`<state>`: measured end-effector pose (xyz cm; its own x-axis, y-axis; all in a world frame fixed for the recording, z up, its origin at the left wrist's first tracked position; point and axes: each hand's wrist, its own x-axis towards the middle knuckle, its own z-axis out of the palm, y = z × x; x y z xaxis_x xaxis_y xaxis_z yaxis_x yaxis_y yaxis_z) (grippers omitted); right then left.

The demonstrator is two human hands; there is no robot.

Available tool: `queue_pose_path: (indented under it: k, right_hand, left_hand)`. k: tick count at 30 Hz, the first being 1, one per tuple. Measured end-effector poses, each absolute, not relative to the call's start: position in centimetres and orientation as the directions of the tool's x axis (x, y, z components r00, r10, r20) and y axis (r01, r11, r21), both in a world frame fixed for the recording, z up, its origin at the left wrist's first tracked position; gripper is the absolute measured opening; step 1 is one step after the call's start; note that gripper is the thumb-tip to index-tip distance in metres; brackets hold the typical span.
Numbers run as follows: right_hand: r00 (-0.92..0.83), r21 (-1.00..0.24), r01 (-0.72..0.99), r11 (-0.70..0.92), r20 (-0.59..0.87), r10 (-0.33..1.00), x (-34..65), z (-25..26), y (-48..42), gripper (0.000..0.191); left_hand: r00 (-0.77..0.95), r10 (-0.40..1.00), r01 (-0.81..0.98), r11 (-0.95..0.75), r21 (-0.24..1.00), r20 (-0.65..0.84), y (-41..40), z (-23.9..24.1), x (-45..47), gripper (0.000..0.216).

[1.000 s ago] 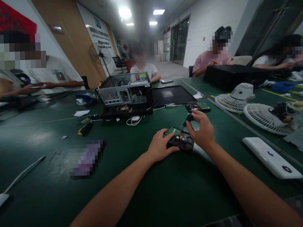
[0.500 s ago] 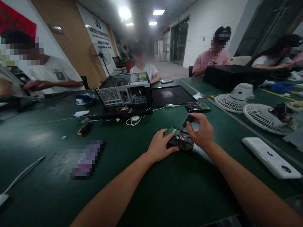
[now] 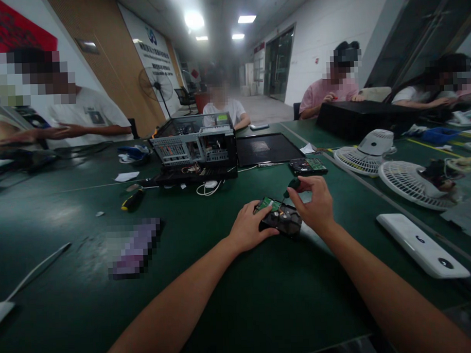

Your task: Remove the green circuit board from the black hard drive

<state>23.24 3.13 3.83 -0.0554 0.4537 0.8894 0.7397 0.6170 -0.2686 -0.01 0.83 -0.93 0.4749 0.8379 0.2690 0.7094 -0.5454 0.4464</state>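
Note:
A black hard drive (image 3: 281, 221) with a green circuit board on top lies on the green table (image 3: 223, 280) in front of me. My left hand (image 3: 248, 228) rests against its left side, fingers curled over the edge, holding it still. My right hand (image 3: 315, 203) pinches a small dark-handled screwdriver (image 3: 292, 186), tip angled down onto the drive's board.
An open computer case (image 3: 193, 144) and a flat black side panel (image 3: 267, 148) sit beyond. A second drive (image 3: 308, 166), a yellow-black screwdriver (image 3: 132, 199), white fan parts (image 3: 409, 183) and a white slab (image 3: 422, 244) lie around. Several people sit around the tables.
My right hand has shifted its fingers a little on the screwdriver handle. The left hand and the drive stay put. A person at the far left moved an arm.

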Motion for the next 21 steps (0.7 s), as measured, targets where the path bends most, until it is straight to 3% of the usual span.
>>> queue_pose_path:
  k: [8, 21]
  right_hand:
    - [-0.075, -0.312, 0.672, 0.672, 0.874, 0.481, 23.24, 2.96, 3.57, 0.044]
    - [-0.122, -0.216, 0.738, 0.640, 0.889, 0.442, 23.24, 3.65, 3.28, 0.038]
  left_hand:
    - [0.474, 0.841, 0.713, -0.540, 0.447, 0.260, 0.82, -0.86, 0.01, 0.078]
    - [0.475, 0.841, 0.710, -0.540, 0.452, 0.259, 0.85, -0.87, 0.03, 0.079]
